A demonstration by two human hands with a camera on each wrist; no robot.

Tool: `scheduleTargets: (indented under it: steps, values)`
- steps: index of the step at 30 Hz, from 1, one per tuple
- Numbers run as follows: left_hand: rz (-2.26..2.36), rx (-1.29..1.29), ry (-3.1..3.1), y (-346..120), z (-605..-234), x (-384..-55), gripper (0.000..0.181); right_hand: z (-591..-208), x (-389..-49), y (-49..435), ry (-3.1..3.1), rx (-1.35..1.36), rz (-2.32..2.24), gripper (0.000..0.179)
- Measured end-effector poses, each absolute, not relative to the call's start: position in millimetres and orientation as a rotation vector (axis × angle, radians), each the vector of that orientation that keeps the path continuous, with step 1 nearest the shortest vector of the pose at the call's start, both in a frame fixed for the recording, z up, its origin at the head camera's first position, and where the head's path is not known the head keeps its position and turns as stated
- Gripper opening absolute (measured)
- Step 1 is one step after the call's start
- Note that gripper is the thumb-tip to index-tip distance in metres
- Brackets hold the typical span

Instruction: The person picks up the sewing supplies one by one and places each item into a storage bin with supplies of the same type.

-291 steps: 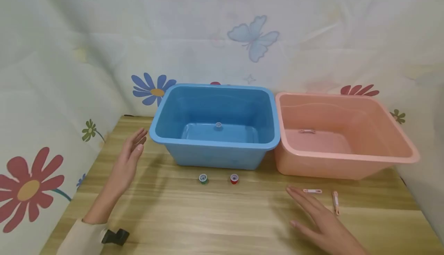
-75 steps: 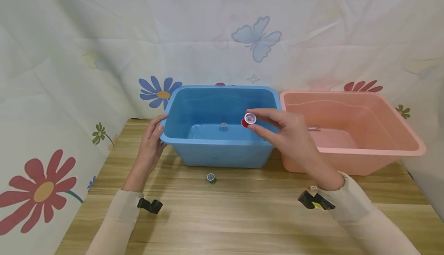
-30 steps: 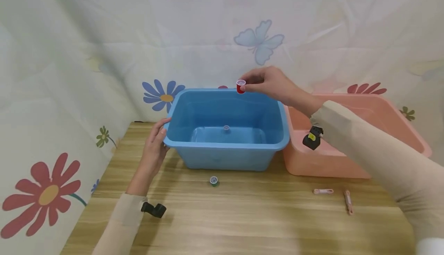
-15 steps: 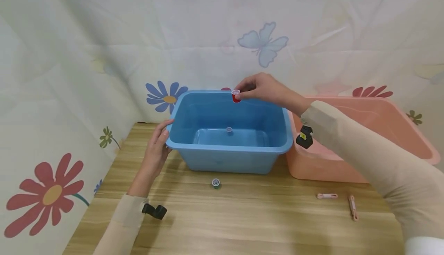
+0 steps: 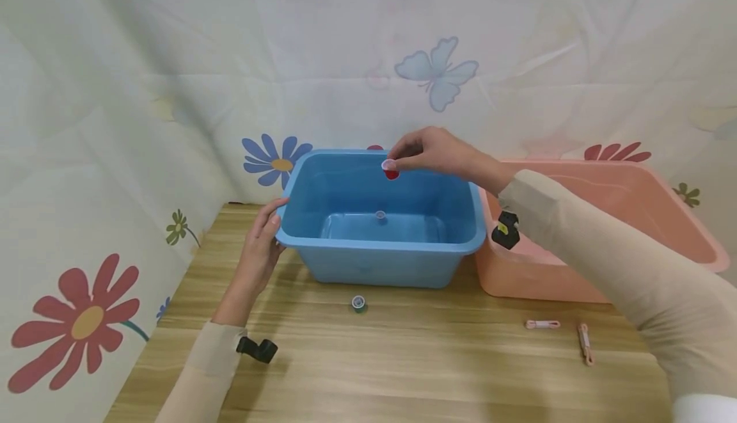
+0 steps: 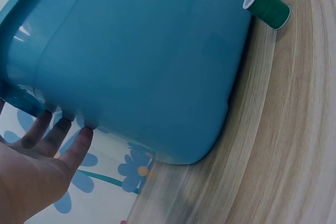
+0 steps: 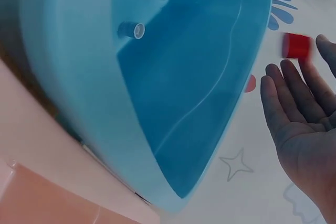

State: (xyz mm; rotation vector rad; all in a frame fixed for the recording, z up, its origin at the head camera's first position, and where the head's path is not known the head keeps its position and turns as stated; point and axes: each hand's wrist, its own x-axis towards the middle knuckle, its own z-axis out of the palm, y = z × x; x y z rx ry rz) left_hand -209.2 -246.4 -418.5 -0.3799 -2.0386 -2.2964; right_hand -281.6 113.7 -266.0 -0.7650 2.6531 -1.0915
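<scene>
A red thread spool (image 5: 391, 170) is tilted and blurred just off the fingertips of my right hand (image 5: 440, 151). In the right wrist view, a gap shows between the thumb and the spool (image 7: 296, 45). They are above the back part of the blue basin (image 5: 382, 244). My left hand (image 5: 259, 247) holds the basin's left rim, with several fingers (image 6: 79, 145) against the outer wall below it. Another spool (image 7: 137, 30) with a white end lies on the basin floor. A green thread spool (image 6: 269, 8) stands on the table in front of the basin.
A pink basin (image 5: 541, 282) stands close against the blue one on the right, partly hidden by my right sleeve. Two small pink cord bundles (image 5: 542, 324) lie on the wooden table (image 5: 403, 365) before it. A patterned curtain (image 5: 345, 58) hangs behind.
My right hand took the red spool from the table to above the blue basin. Now the spool has tipped and is leaving its fingers. My left hand moved onto the basin's rim.
</scene>
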Motion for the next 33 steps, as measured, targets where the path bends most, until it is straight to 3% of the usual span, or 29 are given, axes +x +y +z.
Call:
scheduleTargets:
  steps: [14,33]
  values:
    - [-2.264,-0.386,-2.065,-247,-420,-211,0.044,-267,-271,113,2.626,-0.845,-1.001,0.034]
    - [-2.262,-0.368,-2.070,-247,-420,-214,0.045,-285,-192,127,2.592,-1.210,-1.078,0.023]
